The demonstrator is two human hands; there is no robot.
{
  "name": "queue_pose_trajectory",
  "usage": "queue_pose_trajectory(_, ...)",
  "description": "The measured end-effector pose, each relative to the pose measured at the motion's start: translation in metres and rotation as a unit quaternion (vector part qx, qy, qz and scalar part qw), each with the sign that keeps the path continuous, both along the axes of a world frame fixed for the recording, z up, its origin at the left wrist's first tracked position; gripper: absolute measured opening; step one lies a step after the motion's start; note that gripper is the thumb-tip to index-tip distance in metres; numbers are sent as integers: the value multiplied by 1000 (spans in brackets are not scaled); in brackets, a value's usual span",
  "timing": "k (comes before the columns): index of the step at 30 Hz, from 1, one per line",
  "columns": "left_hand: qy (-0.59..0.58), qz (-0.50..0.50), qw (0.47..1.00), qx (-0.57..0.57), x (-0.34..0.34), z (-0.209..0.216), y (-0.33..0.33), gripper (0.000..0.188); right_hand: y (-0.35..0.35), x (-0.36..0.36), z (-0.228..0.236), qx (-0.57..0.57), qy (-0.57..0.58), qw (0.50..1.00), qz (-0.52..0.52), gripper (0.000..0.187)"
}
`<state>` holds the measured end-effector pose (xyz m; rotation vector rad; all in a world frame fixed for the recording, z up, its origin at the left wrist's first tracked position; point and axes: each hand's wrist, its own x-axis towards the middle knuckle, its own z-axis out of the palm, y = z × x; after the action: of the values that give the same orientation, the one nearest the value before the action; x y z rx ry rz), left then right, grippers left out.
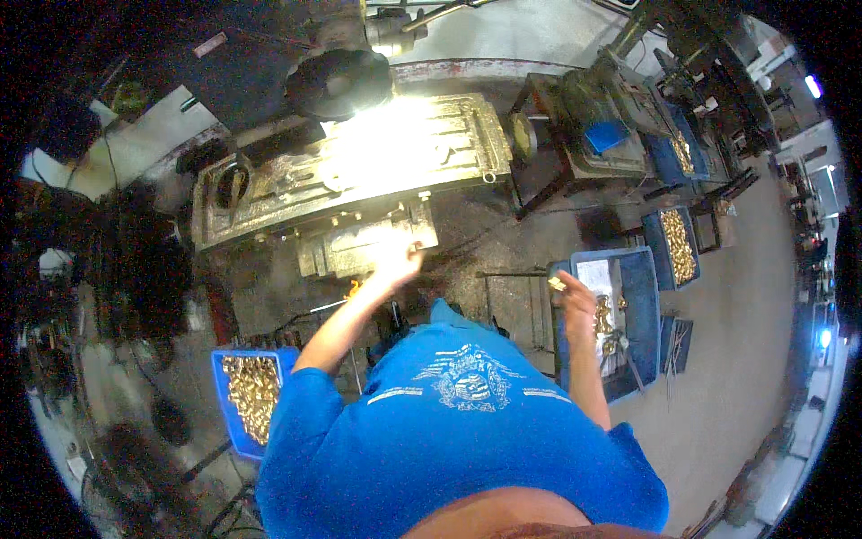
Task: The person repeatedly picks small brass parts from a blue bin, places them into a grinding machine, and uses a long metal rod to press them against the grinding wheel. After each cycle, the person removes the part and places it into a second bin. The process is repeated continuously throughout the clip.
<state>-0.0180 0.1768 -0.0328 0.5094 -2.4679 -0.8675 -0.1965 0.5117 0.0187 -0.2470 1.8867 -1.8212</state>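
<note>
My left hand point(400, 262) reaches to the front of a metal machine bed point(260, 208), over the bright block point(334, 253) on its near side. Its fingers look curled; glare hides what they hold, if anything. Off to the right, my right hand point(577, 308) pinches a small brass-coloured fitting point(557, 284) between thumb and fingertips. Below and beside that hand stands a large blue tray point(638, 310) with a few brass pieces point(604, 316) lying on a pale sheet.
A blue bin point(219, 384) full of brass pieces point(254, 393) stands at my left. Another blue bin point(656, 247) of brass parts is beyond the tray. A dark metal table point(575, 166) carries a blue object point(607, 136). A strong lamp glares over the bed.
</note>
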Motion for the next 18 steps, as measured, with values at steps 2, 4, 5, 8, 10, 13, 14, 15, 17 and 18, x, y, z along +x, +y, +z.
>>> queue_pose_trajectory(2, -200, 127, 955, 178, 43, -7, -32, 23, 47, -22, 5, 65, -31, 996, -50, 37)
queue_pose_trajectory(4, -288, 156, 944, 38, 91, -17, -52, 32, 87, -39, -9, 238, 112, 963, -61, 29)
queue_pose_trajectory(5, -316, 128, 940, 18, 102, -30, -62, 33, 139, -61, -64, 240, 174, 951, -90, 29)
queue_pose_trajectory(8, -431, 101, 896, 18, 129, -19, -57, 36, 171, -67, -90, 392, 244, 886, -36, 22)
queue_pose_trajectory(10, -479, 89, 872, 48, 132, -20, -53, 35, 195, -73, -111, 597, 342, 724, 46, 19)
queue_pose_trajectory(13, -471, 105, 874, 52, 141, -31, -46, 34, 110, -35, -28, 521, 366, 764, -110, 18)
queue_pose_trajectory(14, -484, 85, 870, 53, 130, -27, -45, 35, 110, -38, -25, 481, 341, 802, -101, 20)
queue_pose_trajectory(15, -485, 88, 868, 53, 124, -24, -43, 37, 111, -45, -29, 434, 319, 837, -93, 22)
queue_pose_trajectory(17, -467, 115, 870, 103, 132, -31, -39, 33, 70, -41, -33, 299, 401, 861, -91, 20)
queue_pose_trajectory(18, -444, 130, 882, 89, 132, -29, -33, 35, 55, -42, -46, 251, 376, 891, -42, 22)
